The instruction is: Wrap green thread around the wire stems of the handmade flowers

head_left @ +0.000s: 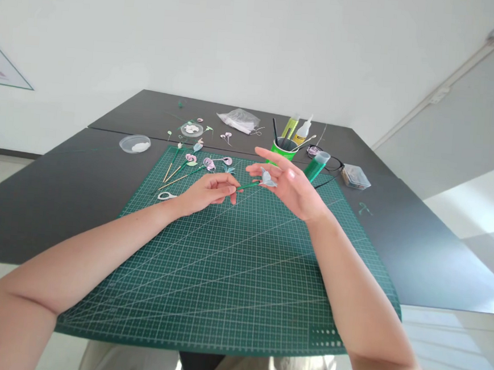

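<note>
My left hand [213, 191] pinches the green stem of a small artificial flower [267, 178] with pale blue petals. The stem points to the right, over the cutting mat. Close behind the petals, my right hand [290, 182] is spread with its fingers stretched out, palm toward the flower. I cannot tell whether the petals touch the palm. Just beyond my left hand lie several finished-looking stems with lilac flowers [209, 163] and a pale blue flower [197, 146]. White-handled scissors [167, 196] lie beside my left wrist, partly hidden.
A green cutting mat [222, 285] covers the front of the dark table [27, 202]. Behind my right hand stand a green cup [282, 149] of tools, a glue bottle [303, 131] and a green tube [316, 166]. A clear box [356, 177], shallow dishes [135, 144] and a plastic bag [239, 120] lie around.
</note>
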Demonstrator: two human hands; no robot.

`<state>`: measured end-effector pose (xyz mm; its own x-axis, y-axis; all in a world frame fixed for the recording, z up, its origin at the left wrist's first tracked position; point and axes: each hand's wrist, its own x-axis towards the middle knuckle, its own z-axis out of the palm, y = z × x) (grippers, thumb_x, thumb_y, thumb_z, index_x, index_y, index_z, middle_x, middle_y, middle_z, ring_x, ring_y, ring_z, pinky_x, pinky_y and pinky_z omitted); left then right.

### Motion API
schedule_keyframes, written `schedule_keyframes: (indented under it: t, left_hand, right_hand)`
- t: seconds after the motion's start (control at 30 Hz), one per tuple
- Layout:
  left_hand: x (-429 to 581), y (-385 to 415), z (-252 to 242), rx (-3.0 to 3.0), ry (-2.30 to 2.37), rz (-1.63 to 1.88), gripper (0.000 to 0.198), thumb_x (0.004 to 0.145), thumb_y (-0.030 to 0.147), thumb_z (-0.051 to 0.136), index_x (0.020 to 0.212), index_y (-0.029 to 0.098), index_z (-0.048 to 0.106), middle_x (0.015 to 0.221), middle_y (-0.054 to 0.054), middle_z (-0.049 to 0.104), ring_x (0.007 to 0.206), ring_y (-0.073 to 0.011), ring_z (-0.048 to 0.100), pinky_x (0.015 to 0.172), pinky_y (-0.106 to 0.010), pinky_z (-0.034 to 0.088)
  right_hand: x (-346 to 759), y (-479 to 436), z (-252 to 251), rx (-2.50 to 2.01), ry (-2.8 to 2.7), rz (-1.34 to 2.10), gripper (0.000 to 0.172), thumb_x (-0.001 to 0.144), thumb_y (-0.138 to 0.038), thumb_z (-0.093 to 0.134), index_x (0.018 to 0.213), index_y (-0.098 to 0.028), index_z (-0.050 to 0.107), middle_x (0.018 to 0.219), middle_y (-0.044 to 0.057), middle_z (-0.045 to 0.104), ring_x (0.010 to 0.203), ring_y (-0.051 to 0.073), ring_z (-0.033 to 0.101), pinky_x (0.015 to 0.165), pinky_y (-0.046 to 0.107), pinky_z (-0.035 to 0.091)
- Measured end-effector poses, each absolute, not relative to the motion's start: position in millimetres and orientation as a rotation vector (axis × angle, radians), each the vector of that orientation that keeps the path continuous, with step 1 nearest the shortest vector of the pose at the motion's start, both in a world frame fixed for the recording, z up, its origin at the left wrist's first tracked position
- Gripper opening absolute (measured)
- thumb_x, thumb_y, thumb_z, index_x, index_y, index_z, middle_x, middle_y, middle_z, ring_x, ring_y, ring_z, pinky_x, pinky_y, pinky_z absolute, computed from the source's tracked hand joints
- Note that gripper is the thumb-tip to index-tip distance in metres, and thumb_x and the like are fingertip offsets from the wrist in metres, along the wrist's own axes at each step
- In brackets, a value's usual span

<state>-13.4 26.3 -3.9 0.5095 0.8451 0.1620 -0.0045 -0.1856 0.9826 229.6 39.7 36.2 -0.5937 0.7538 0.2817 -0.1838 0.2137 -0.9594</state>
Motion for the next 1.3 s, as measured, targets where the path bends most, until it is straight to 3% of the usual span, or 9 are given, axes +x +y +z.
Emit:
schedule_keyframes:
  t: [0.07, 0.17, 0.33, 0.47, 0.6, 0.67, 0.8, 1.03, 1.3]
  left_hand:
    - [-13.5, 26.0, -4.8, 1.591, 0.724, 0.87, 0.017, 0.093, 0.033, 0.063, 0.095, 0.017, 0.066, 0.073, -0.002, 0.07, 0.048, -0.0066, 0.037, 0.045, -0.022, 0.027]
    - [-13.7, 26.0, -5.8, 1.598, 0.709, 0.839, 0.017, 0.094, 0.033, 0.062, 0.096, 0.016, 0.066, 0.074, -0.003, 0.07, 0.049, -0.0067, 0.038, 0.045, -0.021, 0.028]
    - [-13.7, 26.8, -6.2, 1.596, 0.721, 0.86, 0.017, 0.094, 0.033, 0.063, 0.097, 0.017, 0.066, 0.074, -0.003, 0.071, 0.049, -0.0066, 0.039, 0.045, -0.021, 0.028]
    - [-13.8, 27.1, -5.1, 1.6, 0.73, 0.898, 0.018, 0.093, 0.034, 0.064, 0.096, 0.016, 0.066, 0.074, -0.003, 0.072, 0.047, -0.006, 0.039, 0.045, -0.021, 0.03]
    - [-14.8, 26.1, -4.2, 1.628, 0.727, 0.906, 0.02, 0.093, 0.036, 0.065, 0.097, 0.017, 0.067, 0.075, -0.004, 0.073, 0.047, -0.0061, 0.041, 0.045, -0.021, 0.033]
    - [-15.6, 25.8, -4.2, 1.645, 0.73, 0.913, 0.02, 0.094, 0.037, 0.064, 0.098, 0.017, 0.068, 0.078, -0.004, 0.074, 0.048, -0.0064, 0.044, 0.046, -0.02, 0.036]
    - [-16.5, 26.0, -4.9, 1.663, 0.75, 0.914, 0.023, 0.094, 0.039, 0.064, 0.101, 0.017, 0.068, 0.082, -0.005, 0.076, 0.05, -0.0075, 0.05, 0.048, -0.021, 0.042]
    - [-16.3, 25.6, -4.6, 1.699, 0.77, 0.914, 0.024, 0.094, 0.039, 0.064, 0.101, 0.017, 0.069, 0.081, -0.006, 0.076, 0.049, -0.0073, 0.047, 0.049, -0.022, 0.042]
    - [-16.0, 24.4, -5.2, 1.697, 0.772, 0.899, 0.022, 0.095, 0.038, 0.063, 0.101, 0.017, 0.069, 0.078, -0.005, 0.075, 0.051, -0.0078, 0.046, 0.048, -0.021, 0.038]
  right_hand:
    - [229.0, 39.9, 35.3, -0.528, -1.641, 1.543, 0.043, 0.096, -0.053, 0.059, 0.129, -0.028, 0.07, 0.108, 0.006, 0.074, 0.106, 0.02, 0.067, 0.094, 0.036, 0.054]
    - [227.3, 43.0, 31.2, -0.571, -1.636, 1.485, 0.023, 0.092, -0.039, 0.068, 0.108, -0.025, 0.079, 0.088, 0.003, 0.074, 0.086, 0.016, 0.067, 0.081, 0.03, 0.054]
    - [222.5, 46.8, 26.2, -0.65, -1.55, 1.31, 0.012, 0.081, -0.033, 0.081, 0.09, -0.026, 0.081, 0.076, 0.0, 0.074, 0.071, 0.013, 0.066, 0.069, 0.028, 0.052]
    - [220.7, 46.3, 26.9, -0.719, -1.498, 1.182, 0.018, 0.074, -0.037, 0.086, 0.086, -0.024, 0.08, 0.077, 0.001, 0.075, 0.071, 0.014, 0.068, 0.067, 0.028, 0.055]
    - [223.8, 45.9, 29.9, -0.778, -1.557, 1.236, 0.035, 0.084, -0.054, 0.074, 0.1, -0.023, 0.079, 0.089, 0.005, 0.077, 0.078, 0.015, 0.07, 0.066, 0.028, 0.056]
    - [225.7, 46.4, 31.4, -0.848, -1.598, 1.211, 0.047, 0.09, -0.064, 0.062, 0.088, -0.02, 0.077, 0.078, 0.006, 0.074, 0.067, 0.014, 0.067, 0.056, 0.027, 0.053]
    - [226.8, 43.7, 36.4, -0.925, -1.72, 0.904, 0.066, 0.092, -0.071, 0.053, 0.051, -0.02, 0.054, 0.044, -0.001, 0.048, 0.043, 0.009, 0.043, 0.045, 0.026, 0.037]
    - [227.6, 37.9, 43.8, -0.89, -1.733, 0.656, 0.058, 0.095, -0.066, 0.052, 0.058, -0.021, 0.05, 0.05, -0.001, 0.048, 0.048, 0.01, 0.041, 0.052, 0.027, 0.037]
    - [227.9, 39.4, 41.5, -0.94, -1.82, 0.91, 0.065, 0.092, -0.072, 0.051, 0.052, -0.021, 0.043, 0.039, -0.004, 0.04, 0.039, 0.007, 0.031, 0.043, 0.025, 0.026]
